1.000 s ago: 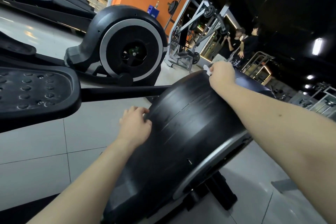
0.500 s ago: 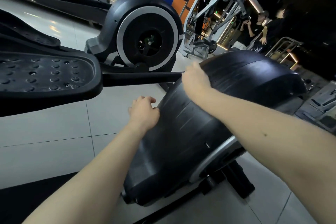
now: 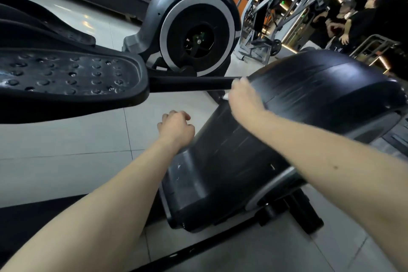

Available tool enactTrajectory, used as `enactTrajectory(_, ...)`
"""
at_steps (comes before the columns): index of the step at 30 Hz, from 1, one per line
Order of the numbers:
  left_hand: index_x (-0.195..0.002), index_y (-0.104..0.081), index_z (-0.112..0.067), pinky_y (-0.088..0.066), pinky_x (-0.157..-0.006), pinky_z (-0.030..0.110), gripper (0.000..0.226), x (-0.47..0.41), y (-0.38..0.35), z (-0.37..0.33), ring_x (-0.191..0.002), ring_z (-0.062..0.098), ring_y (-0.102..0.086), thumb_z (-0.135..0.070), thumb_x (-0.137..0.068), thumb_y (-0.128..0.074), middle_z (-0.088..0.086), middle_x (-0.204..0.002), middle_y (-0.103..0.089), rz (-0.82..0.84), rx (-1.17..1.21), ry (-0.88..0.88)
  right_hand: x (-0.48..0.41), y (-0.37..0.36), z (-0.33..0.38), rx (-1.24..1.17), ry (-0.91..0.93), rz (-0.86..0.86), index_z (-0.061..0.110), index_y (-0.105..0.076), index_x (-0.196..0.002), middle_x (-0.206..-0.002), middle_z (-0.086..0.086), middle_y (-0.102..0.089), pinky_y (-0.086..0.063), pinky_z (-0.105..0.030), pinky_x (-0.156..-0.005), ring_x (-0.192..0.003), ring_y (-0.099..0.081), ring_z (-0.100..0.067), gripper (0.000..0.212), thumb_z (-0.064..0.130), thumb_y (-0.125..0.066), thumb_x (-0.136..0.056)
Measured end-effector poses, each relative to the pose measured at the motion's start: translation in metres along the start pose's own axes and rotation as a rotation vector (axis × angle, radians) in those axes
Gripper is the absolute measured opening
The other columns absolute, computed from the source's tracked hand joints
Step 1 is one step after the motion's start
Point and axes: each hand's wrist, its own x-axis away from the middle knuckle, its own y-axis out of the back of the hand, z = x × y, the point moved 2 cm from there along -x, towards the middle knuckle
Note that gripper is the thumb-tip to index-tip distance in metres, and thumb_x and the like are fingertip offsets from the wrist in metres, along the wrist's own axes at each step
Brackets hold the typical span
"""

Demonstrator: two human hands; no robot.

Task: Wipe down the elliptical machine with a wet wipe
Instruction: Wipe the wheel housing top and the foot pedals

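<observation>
Right hand (image 3: 244,99) clutching wet wipe (image 3: 226,96) against elliptical housing (image 3: 320,95), left hand (image 3: 176,128) loosely fisted, holding nothing.

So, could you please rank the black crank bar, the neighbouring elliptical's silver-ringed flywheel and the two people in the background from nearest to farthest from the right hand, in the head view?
Measured from the right hand:
1. Black crank bar: immediately left, its end right beside the hand.
2. Silver-ringed flywheel: on the next machine, up and left, beyond the bar.
3. Two people: far background, upper right.
</observation>
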Motion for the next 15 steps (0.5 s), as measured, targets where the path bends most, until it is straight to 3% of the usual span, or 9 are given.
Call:
enactTrajectory(4, -0.135, -0.060, -0.020, -0.034, -0.106, 0.043, 0.045, 0.000, -0.013, 0.001, -0.133, 0.030, -0.039, -0.018, -0.091, -0.053, 0.006, -0.138, -0.055, 0.043, -0.012, -0.009, 0.011, 0.005, 0.001, 0.007, -0.013, 0.030, 0.001, -0.068, -0.116, -0.117, -0.011, -0.049, -0.051, -0.038, -0.084, -0.115, -0.046, -0.032, 0.023, 0.001, -0.056, -0.096)
enactTrajectory(7, -0.136, -0.059, -0.021, -0.035, -0.106, 0.042, 0.046, 0.003, -0.020, 0.006, -0.133, 0.030, -0.039, -0.017, -0.090, -0.052, 0.006, -0.139, -0.055, 0.085, -0.042, -0.008, 0.050, -0.030, 0.044, -0.021, 0.124, 0.112, 0.011, -0.069, -0.120, -0.120, -0.007, -0.053, -0.041, -0.028, -0.085, -0.121, -0.043, -0.032, 0.025, 0.010, -0.057, -0.098)
enactTrajectory(11, -0.137, -0.058, -0.022, -0.035, -0.105, 0.041, 0.047, 0.006, -0.023, 0.015, -0.134, 0.029, -0.040, -0.017, -0.091, -0.052, 0.004, -0.139, -0.056, 0.121, -0.092, -0.010, 0.117, -0.076, 0.085, -0.057, 0.276, 0.316, 0.010, -0.070, -0.117, -0.117, -0.007, -0.057, -0.048, -0.032, -0.089, -0.124, -0.040, -0.032, 0.023, 0.013, -0.066, -0.094)
enactTrajectory(15, -0.136, -0.059, -0.023, -0.035, -0.103, 0.039, 0.046, 0.010, -0.022, 0.011, -0.133, 0.027, -0.040, -0.016, -0.091, -0.052, 0.003, -0.138, -0.057, 0.129, -0.073, -0.016, 0.124, -0.048, 0.058, -0.125, 0.248, 0.196, 0.020, -0.072, -0.116, -0.109, -0.002, -0.058, -0.048, -0.031, -0.084, -0.120, -0.045, -0.027, 0.027, 0.009, -0.064, -0.093)
